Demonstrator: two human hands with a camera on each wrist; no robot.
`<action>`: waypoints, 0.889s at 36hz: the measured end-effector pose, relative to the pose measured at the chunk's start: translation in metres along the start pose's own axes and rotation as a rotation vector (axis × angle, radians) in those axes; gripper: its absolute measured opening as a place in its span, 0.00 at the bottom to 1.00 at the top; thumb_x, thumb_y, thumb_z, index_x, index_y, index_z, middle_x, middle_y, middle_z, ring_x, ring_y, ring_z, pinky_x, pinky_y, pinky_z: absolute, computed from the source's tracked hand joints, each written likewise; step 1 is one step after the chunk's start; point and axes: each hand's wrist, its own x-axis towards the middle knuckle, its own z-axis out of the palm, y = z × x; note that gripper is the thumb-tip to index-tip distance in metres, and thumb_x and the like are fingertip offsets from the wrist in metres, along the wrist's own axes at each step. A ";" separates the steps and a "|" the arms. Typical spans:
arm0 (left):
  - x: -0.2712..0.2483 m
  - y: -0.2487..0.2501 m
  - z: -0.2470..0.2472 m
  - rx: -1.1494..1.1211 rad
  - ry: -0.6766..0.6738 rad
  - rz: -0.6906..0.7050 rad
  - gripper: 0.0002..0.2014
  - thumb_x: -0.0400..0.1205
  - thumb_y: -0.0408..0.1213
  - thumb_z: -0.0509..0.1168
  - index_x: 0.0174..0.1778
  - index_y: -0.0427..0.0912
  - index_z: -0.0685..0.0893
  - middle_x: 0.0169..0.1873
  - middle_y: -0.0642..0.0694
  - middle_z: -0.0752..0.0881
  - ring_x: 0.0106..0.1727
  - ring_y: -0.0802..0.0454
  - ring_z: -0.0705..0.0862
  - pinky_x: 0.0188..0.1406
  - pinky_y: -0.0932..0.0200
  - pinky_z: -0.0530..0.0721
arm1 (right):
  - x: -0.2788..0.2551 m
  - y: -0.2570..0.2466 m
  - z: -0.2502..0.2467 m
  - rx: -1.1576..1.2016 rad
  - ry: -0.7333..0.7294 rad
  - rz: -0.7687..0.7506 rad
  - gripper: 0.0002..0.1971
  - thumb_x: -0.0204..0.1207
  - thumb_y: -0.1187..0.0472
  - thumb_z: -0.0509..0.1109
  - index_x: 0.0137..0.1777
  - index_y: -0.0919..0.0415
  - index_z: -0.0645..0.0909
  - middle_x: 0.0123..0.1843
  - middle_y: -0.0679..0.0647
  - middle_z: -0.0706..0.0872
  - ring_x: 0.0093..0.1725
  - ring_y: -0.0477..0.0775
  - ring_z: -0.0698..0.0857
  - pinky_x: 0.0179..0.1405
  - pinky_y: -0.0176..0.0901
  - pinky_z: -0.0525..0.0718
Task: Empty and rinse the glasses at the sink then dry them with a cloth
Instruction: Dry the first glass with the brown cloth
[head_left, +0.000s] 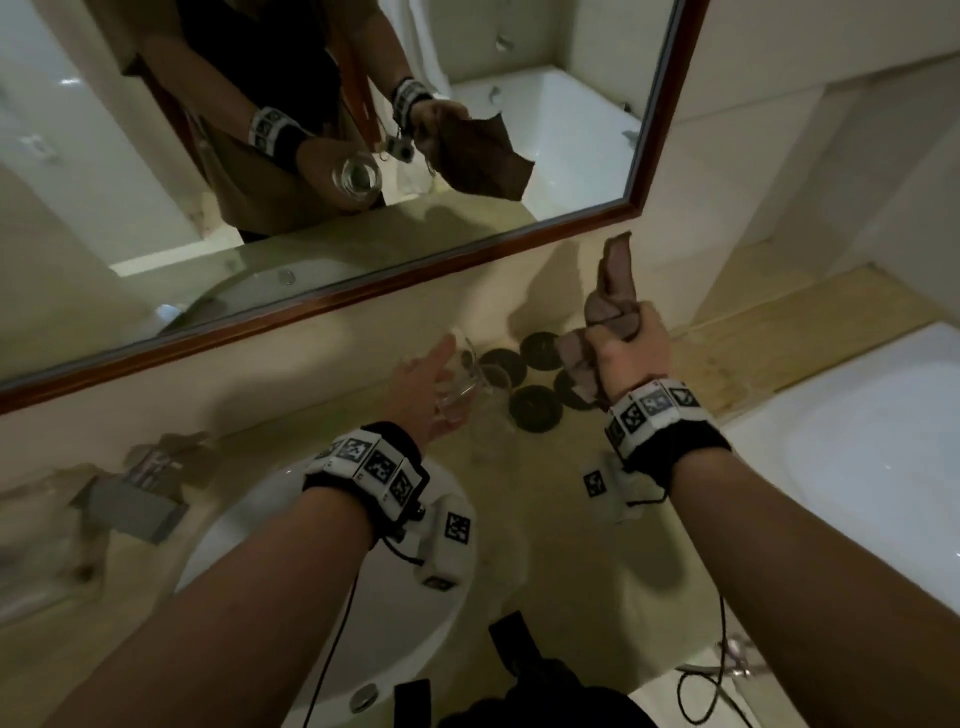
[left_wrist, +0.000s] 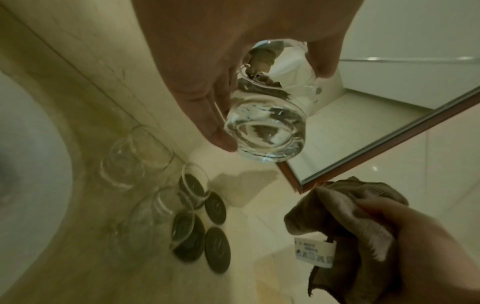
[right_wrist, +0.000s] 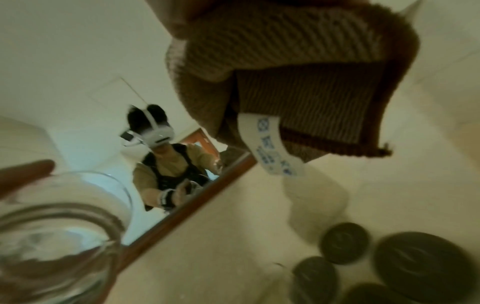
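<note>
One clear, thick-based drinking glass (left_wrist: 267, 115) is in the grip of the left hand (left_wrist: 207, 67), with the fingers curled down one side of its wall and the thumb against the opposite side. The glass is held off the counter and tipped. Its heavy base points away from the wrist toward the wood-framed wall mirror (head_left: 332, 306), and its long axis runs roughly along the line of the forearm. The reflection shows the base facing the mirror, so the mouth appears to face back toward the person, though the rim itself is blurred in the head view. No liquid is discernible inside.

To the right of that grip, at a slightly greater height and clear of the glass, the right hand (head_left: 623, 343) is closed in a fist around a brown ribbed cloth (right_wrist: 298, 67). One end stands above the fist and the rest hangs below with a white care label (right_wrist: 272, 148) dangling. Cloth and glass are near but not touching.

Judgement: the drying step is in hand. The cloth must travel leftward to the mouth, and the right hand is the nearer and only free means.

Below and beyond the grip, several more clear glasses (left_wrist: 137, 156) stand on the beige counter (head_left: 545, 545), some on dark round coasters (left_wrist: 217, 248). The white basin (head_left: 322, 582) lies beneath the left forearm.
</note>
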 end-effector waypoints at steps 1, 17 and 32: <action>-0.001 0.006 -0.008 -0.006 0.010 0.027 0.26 0.78 0.60 0.69 0.65 0.48 0.77 0.59 0.46 0.82 0.59 0.42 0.84 0.40 0.49 0.85 | -0.005 -0.013 0.006 0.014 -0.037 -0.032 0.14 0.63 0.59 0.73 0.49 0.45 0.79 0.44 0.55 0.86 0.39 0.55 0.86 0.37 0.48 0.87; -0.058 0.032 -0.175 -0.133 0.144 0.169 0.33 0.72 0.62 0.74 0.70 0.49 0.79 0.61 0.42 0.87 0.52 0.43 0.89 0.35 0.54 0.86 | -0.157 -0.105 0.166 0.102 -0.853 -0.215 0.10 0.74 0.49 0.72 0.52 0.51 0.84 0.50 0.52 0.88 0.49 0.47 0.86 0.51 0.39 0.83; -0.100 0.026 -0.275 -0.237 0.177 0.219 0.25 0.82 0.52 0.67 0.70 0.45 0.70 0.53 0.48 0.85 0.53 0.47 0.87 0.54 0.47 0.86 | -0.231 -0.112 0.263 0.059 -0.853 -0.144 0.11 0.79 0.52 0.69 0.55 0.56 0.75 0.48 0.57 0.85 0.46 0.52 0.85 0.46 0.42 0.83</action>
